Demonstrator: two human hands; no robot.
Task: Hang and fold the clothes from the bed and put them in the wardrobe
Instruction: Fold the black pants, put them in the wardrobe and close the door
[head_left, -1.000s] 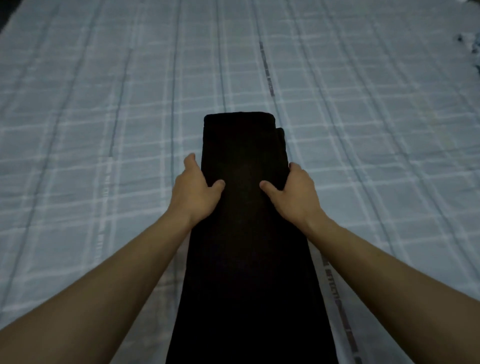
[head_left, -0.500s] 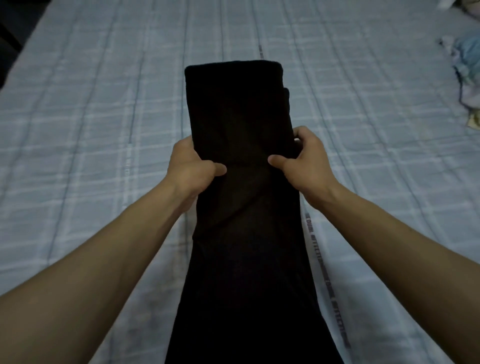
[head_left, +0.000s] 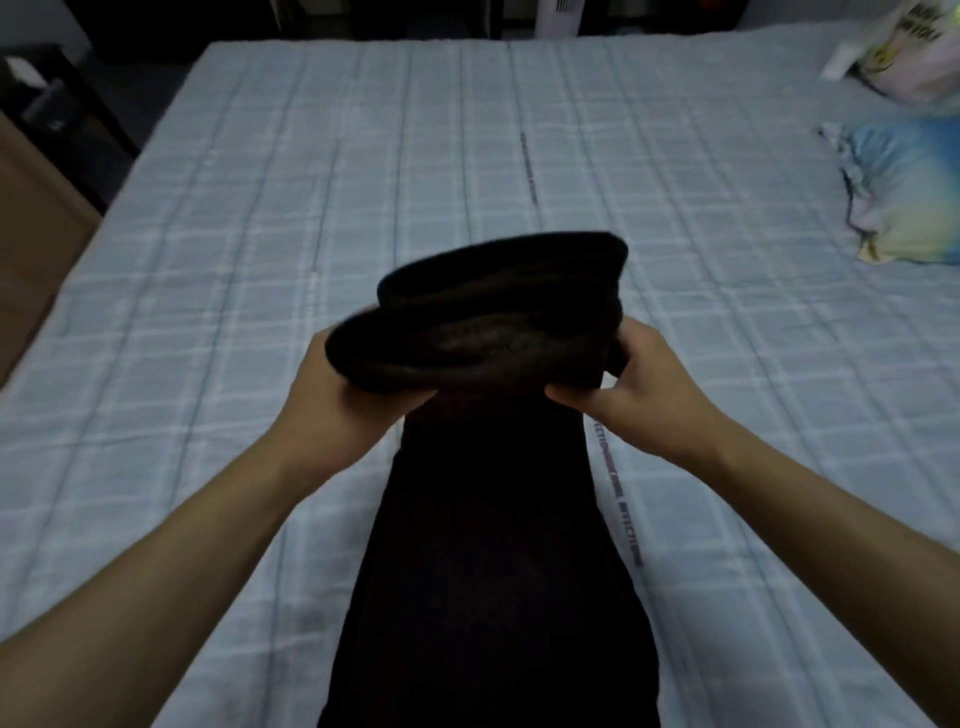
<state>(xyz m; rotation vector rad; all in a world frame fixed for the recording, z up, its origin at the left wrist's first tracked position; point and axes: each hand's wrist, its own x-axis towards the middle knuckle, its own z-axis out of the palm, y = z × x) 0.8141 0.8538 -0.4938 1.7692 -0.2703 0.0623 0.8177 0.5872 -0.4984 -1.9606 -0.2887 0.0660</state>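
Entry: folding, dark garment. I had my left hand (head_left: 345, 397) and my right hand (head_left: 631, 387) clamped on opposite sides of the black garment (head_left: 498, 545), each one gripping a side of the far end with the fingers underneath and the thumb on top. That far end was lifted off the bed (head_left: 260, 208) and doubled over toward me, so it showed as stacked rounded layers between the two hands. The near length of the garment lay flat down the middle of the plaid sheet, running out of the bottom of the view toward me.

Progress, as judged: one fold in hand, not yet laid down. The garment looked long and narrow already, so I took the lengthwise folds as done; the crosswise fold was partway. Still left: set the fold down, tidy it, carry it to the wardrobe, which was not in view.

More clothes remained on the far right of the bed: a pale blue and yellow bundle (head_left: 904, 187) and, beyond it, a pink and white item (head_left: 904, 47). Most of the task was therefore still ahead.
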